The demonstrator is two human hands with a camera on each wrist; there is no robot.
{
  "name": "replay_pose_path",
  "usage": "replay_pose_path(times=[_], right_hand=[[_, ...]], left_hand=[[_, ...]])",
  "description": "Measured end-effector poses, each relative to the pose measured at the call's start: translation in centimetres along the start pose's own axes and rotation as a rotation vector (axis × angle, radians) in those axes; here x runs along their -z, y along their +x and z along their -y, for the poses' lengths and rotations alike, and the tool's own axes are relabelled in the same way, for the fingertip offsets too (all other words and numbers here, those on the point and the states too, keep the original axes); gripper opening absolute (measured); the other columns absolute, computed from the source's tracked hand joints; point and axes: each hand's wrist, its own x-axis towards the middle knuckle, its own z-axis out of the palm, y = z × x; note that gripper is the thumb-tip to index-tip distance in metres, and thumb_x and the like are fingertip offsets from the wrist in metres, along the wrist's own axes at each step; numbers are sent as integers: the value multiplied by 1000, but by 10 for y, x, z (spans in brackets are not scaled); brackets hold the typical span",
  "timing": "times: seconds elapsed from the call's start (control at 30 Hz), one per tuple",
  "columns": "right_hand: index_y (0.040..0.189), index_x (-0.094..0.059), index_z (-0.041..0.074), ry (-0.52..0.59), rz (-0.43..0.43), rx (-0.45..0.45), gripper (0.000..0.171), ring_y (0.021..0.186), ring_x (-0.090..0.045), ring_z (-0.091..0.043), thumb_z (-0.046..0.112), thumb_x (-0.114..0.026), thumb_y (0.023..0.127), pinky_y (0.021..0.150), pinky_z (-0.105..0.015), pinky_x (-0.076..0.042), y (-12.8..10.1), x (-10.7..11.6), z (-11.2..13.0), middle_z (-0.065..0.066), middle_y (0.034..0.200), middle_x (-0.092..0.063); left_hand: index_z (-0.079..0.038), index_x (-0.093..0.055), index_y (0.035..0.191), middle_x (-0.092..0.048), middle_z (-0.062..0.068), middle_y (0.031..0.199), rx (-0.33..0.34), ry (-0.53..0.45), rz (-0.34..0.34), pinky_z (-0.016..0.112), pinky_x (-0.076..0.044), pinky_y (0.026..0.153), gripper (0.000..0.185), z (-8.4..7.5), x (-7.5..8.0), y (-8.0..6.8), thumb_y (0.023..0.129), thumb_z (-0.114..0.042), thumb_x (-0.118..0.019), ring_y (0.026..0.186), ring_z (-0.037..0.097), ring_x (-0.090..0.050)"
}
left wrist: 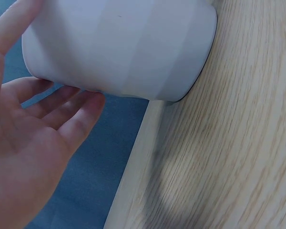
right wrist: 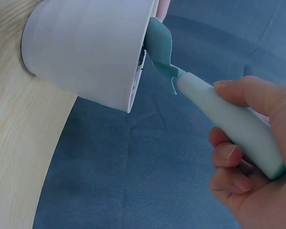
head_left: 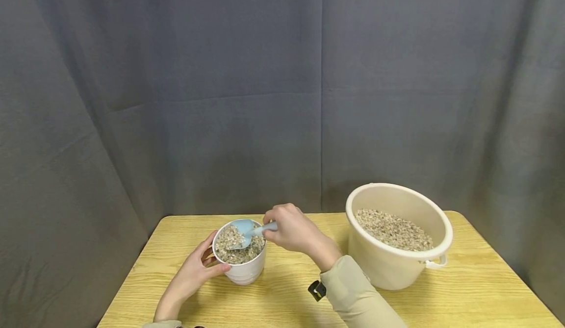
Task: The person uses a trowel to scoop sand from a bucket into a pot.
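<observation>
A white ribbed plant pot [head_left: 245, 272] stands upright on the table, filled nearly to the rim with coarse speckled granular mix [head_left: 227, 239]. My left hand [head_left: 192, 270] holds the pot from its left side, thumb at the near side and fingers round the far side. In my right hand [head_left: 295, 228] is a light blue hand trowel [head_left: 243, 226], gripped by its pale handle [right wrist: 229, 117]. The trowel's blade lies over the pot's mouth, at the surface of the mix. Its tip is partly hidden in the head view; the right wrist view shows the blade at the rim.
A large cream bucket [head_left: 375, 264], partly filled with the same kind of granules [head_left: 395, 230], stands right of the pot, beside my right forearm. The wooden table [head_left: 291, 289] ends at a grey curtain [head_left: 247, 122] behind and at both sides.
</observation>
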Motion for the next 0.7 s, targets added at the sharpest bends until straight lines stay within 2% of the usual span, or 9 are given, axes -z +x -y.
replay_pose_path(times=[0.4, 0.7], right_hand=[[82, -73, 12, -18, -16, 29, 4, 64, -53, -9, 12, -73, 79, 58, -22, -46, -2, -2, 2, 5, 77, -63], [82, -72, 11, -30, -40, 45, 5, 65, -53, -8, 10, -74, 78, 57, -21, -47, -4, -2, 6, 5, 77, -62]], left_hand=[[-7, -26, 155, -37, 23, 149, -9, 6, 1, 27, -51, 90, 90, -2, -1, -3, 82, -7, -79, 123, 37, -50], [-9, -24, 155, -35, 20, 150, 0, 25, -1, 27, -51, 92, 91, -2, -1, -1, 83, -10, -79, 125, 36, -49]])
